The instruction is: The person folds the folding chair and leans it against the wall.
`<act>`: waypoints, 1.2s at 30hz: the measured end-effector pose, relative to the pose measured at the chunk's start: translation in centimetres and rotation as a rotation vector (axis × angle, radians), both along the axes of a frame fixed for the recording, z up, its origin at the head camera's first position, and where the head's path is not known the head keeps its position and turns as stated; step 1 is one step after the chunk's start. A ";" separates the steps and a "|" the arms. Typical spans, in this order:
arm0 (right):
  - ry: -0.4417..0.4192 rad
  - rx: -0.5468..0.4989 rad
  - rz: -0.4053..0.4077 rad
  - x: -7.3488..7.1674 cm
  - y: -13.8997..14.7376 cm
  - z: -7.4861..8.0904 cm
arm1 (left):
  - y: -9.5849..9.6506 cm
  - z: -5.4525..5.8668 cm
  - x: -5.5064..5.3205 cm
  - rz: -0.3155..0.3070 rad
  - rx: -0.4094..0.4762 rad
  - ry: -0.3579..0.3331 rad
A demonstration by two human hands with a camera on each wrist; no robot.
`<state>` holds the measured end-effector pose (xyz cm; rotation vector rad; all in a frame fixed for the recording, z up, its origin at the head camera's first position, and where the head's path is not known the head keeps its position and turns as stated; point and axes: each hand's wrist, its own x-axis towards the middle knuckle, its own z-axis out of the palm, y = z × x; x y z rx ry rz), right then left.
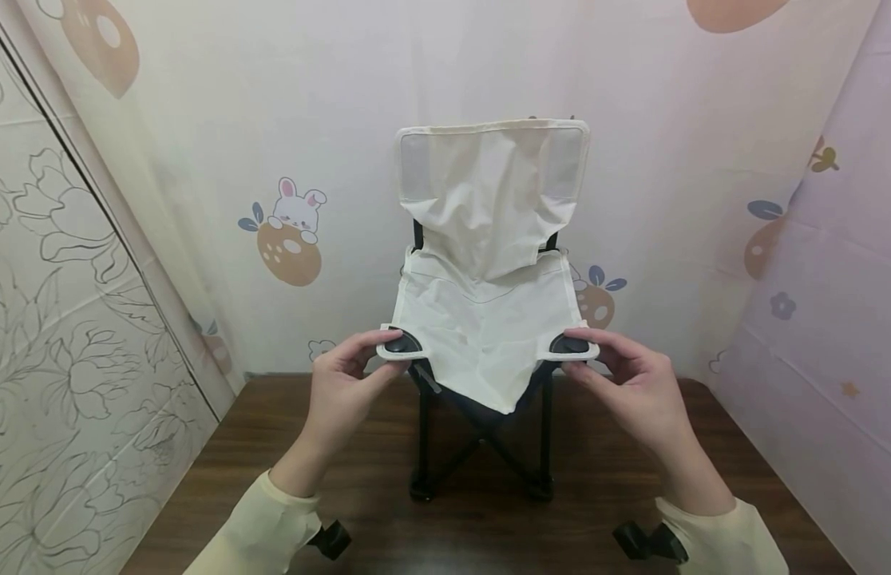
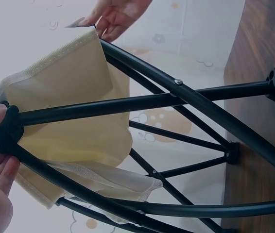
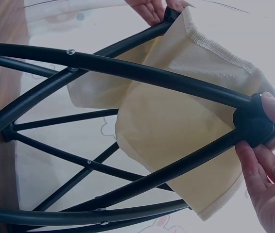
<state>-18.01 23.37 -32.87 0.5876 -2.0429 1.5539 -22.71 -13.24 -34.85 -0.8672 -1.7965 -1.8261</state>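
Note:
A small folding chair (image 1: 481, 311) with cream fabric and a dark tubular frame stands unfolded, its backrest upright and its seat front sagging in a point. My left hand (image 1: 348, 379) pinches the seat's front left corner, fingers on top of the black corner patch and thumb below. At the front right corner, my right hand (image 1: 632, 383) pinches in the same way. Seen from the left wrist, a black plastic joint (image 2: 4, 127) sits between the left thumb and fingers. In the right wrist view the matching joint (image 3: 256, 120) lies within the right hand's grip.
The chair's feet stand on a dark wooden table (image 1: 287, 431). Close behind it hangs a pale curtain (image 1: 359, 200) printed with rabbits and carrots. Another curtain with line-drawn flowers (image 1: 65, 343) borders the left side. Crossed black legs (image 1: 481, 443) spread beneath the seat.

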 end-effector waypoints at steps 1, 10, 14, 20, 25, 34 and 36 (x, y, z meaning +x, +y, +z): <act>-0.001 -0.002 0.003 0.0 0.0 0.0 | 0.0 0.0 0.0 -0.001 0.002 0.001; -0.004 0.011 0.009 -0.1 0.1 0.3 | 0.2 0.0 -0.1 -0.016 0.017 0.015; -0.022 0.019 0.006 -0.1 0.1 0.6 | 0.3 0.1 -0.1 -0.022 0.021 0.017; -0.023 0.027 0.007 0.0 -0.2 0.9 | 0.2 0.2 -0.1 -0.017 0.025 0.013; -0.029 0.027 0.013 0.0 -0.3 0.9 | 0.3 0.3 -0.1 -0.013 0.026 0.014; -0.024 -0.016 0.068 -0.2 -0.3 1.0 | 0.3 0.3 0.0 -0.007 0.025 0.021; -0.019 -0.014 0.068 -0.2 -0.3 1.0 | 0.3 0.4 0.1 -0.007 0.025 0.020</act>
